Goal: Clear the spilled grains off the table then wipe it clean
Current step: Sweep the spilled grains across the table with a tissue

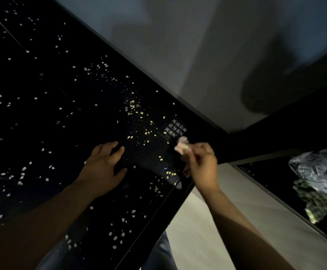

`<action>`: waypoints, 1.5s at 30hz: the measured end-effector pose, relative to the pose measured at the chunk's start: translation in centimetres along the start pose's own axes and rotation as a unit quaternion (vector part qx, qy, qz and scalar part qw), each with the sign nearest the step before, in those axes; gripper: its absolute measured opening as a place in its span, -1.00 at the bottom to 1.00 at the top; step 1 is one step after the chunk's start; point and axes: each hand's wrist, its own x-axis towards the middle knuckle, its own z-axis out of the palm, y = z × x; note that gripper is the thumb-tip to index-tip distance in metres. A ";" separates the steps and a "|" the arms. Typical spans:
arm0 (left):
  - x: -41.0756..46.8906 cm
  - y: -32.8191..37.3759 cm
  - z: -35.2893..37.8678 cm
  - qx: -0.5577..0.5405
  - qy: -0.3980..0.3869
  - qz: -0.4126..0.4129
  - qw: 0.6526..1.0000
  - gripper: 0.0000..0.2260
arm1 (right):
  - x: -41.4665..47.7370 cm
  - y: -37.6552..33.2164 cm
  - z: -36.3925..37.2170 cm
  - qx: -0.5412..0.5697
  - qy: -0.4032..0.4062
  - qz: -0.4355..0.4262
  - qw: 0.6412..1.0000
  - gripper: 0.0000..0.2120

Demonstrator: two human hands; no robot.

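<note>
Pale grains [133, 108] lie scattered over most of the black glass table [42, 117], thickest near its right corner. My left hand [103, 168] rests flat on the table with fingers spread, holding nothing. My right hand [202, 164] hovers over the table's right edge and pinches a small crumpled pale tissue [182, 146] between thumb and fingers. White printed characters [176, 130] sit on the glass just beyond the tissue.
A bin lined with a crinkled clear plastic bag [318, 172] stands to the right, below table level. Light floor [227, 221] shows between table and bin. A pale wall [197, 45] rises behind the table's far edge. My trouser leg [158, 254] shows at the bottom.
</note>
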 end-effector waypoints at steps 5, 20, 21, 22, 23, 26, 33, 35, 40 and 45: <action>-0.2 0.1 -0.1 0.002 -0.004 0.000 1.000 -0.39 | 5.5 0.8 -1.5 0.028 0.012 0.055 0.998 -0.78; -0.1 0.2 -0.3 0.023 -0.015 -0.003 1.000 -0.38 | 2.7 1.9 -1.5 -0.099 -0.115 -0.020 0.988 -0.80; -0.2 0.3 -0.3 0.022 -0.016 -0.003 1.000 -0.38 | 2.8 2.0 -1.4 -0.079 -0.083 -0.017 0.993 -0.81; -0.2 0.2 -0.4 0.025 -0.015 -0.002 1.000 -0.37 | 3.1 1.9 -1.3 -0.060 -0.046 -0.009 0.997 -0.79; -0.2 0.1 -0.4 0.028 -0.015 0.001 0.999 -0.34 | 3.5 2.1 -1.0 -0.045 -0.012 0.004 0.999 -0.76; -0.2 0.0 -0.3 0.023 -0.019 0.002 1.000 -0.35 | 3.1 2.2 0.5 -0.058 0.015 0.035 0.998 -0.75; -0.4 0.5 -0.8 0.014 -0.022 0.000 1.000 -0.28 | -4.2 1.0 1.7 -0.046 -0.112 -0.068 0.990 -0.75; -0.4 0.6 -0.9 0.008 -0.028 -0.006 1.000 -0.37 | -3.4 1.2 1.5 0.006 -0.057 -0.022 0.998 -0.81; -0.2 0.5 -0.7 0.014 -0.035 -0.008 0.999 -0.37 | -0.4 1.2 2.1 -0.053 0.062 0.063 0.995 -0.75; -0.1 0.6 -0.8 0.018 -0.045 -0.012 0.999 -0.37 | -5.4 -0.7 4.6 -0.050 0.018 -0.007 0.999 -0.73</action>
